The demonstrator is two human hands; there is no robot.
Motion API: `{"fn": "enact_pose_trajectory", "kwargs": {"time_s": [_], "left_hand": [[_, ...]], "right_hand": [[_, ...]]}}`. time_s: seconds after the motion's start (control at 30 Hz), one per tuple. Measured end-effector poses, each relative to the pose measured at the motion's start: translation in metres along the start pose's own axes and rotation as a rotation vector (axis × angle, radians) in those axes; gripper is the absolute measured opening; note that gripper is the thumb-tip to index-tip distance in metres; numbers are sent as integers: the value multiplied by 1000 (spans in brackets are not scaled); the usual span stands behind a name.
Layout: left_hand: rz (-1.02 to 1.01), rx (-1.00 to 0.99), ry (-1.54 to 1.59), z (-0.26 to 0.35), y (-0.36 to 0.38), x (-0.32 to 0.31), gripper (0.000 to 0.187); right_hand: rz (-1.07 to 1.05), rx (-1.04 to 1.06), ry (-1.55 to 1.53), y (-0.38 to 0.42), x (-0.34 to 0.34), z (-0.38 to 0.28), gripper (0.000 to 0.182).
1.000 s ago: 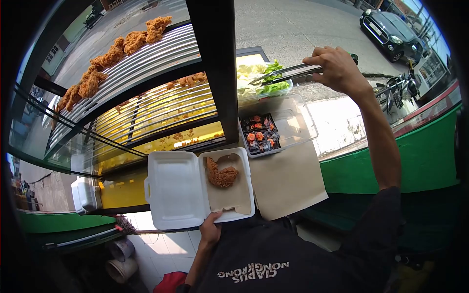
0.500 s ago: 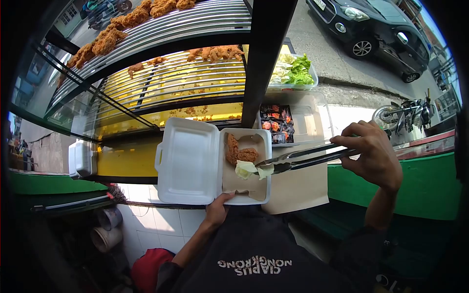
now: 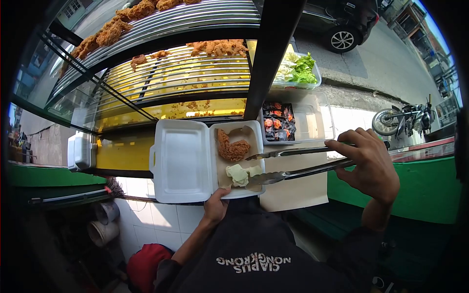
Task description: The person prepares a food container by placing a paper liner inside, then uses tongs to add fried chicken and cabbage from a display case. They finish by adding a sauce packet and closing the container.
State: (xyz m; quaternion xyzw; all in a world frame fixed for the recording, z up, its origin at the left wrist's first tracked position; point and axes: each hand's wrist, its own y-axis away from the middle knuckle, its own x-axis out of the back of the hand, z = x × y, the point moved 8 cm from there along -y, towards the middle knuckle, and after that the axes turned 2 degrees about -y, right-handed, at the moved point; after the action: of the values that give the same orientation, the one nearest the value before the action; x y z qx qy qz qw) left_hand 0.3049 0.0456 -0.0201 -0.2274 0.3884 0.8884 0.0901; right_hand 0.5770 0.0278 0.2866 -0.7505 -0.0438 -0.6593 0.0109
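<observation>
My left hand [image 3: 215, 205] grips the near edge of an open white foam box [image 3: 183, 161], thumb over the rim. Brown paper lines the box's right half, where fried chicken [image 3: 233, 149] lies toward the far end. Pale cabbage leaves [image 3: 238, 175] rest on the paper nearer to me. My right hand [image 3: 366, 163] is closed round metal tongs [image 3: 303, 166] with dark handles. The jaws of the tongs are spread over the right side of the box, one tip near the chicken and the other beside the cabbage, with nothing between them.
A glass-sided rack [image 3: 190, 73] holds more fried chicken. Behind the box stand a clear container [image 3: 312, 122] with sauce packets [image 3: 278, 122] and a tub of lettuce [image 3: 300, 68]. Brown paper [image 3: 298, 190] lies at right; stacked foam boxes [image 3: 80, 151] stand at left.
The tongs have parted and let go of the cabbage, which now lies lower in the box. The box has shifted slightly left. The car outside has moved.
</observation>
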Motion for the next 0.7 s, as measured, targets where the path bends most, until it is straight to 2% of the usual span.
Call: {"fn": "enact_pose_trajectory", "kwargs": {"time_s": [0.07,0.13,0.2,0.27,0.3,0.37,0.47,0.53,0.57,0.6,0.67,0.7], "left_hand": [[-158,19,123,-10,-8,1,12],[-146,3,115,-10,-8,-2,12],[-136,-4,102,-17,-11,4,11],[-111,-224,-488,-19,-22,19,12],[-115,-228,-488,-14,-20,13,12],[-119,-28,7,-6,-11,-3,12],[-58,8,2,-5,-7,1,11],[-99,-6,58,0,-7,-6,11],[-95,-10,83,0,-8,-4,10],[-90,-12,108,0,-7,-2,10],[-91,-9,118,1,-6,1,10],[-85,-13,126,2,-6,3,9]], "right_hand": [[-15,20,21,-1,1,-3,43],[-29,35,40,-5,-1,-5,41],[-161,47,12,-11,-21,-10,36],[-165,59,60,-15,-34,-15,31],[-127,68,79,-16,-36,-16,30],[-85,70,104,-17,-28,-13,30],[-66,10,-14,-9,8,5,28],[74,-108,-64,2,38,27,28],[165,-123,13,3,53,34,30],[201,-238,-7,2,62,48,31],[230,-413,91,-15,71,71,33],[246,-435,180,-27,72,82,35]]}}
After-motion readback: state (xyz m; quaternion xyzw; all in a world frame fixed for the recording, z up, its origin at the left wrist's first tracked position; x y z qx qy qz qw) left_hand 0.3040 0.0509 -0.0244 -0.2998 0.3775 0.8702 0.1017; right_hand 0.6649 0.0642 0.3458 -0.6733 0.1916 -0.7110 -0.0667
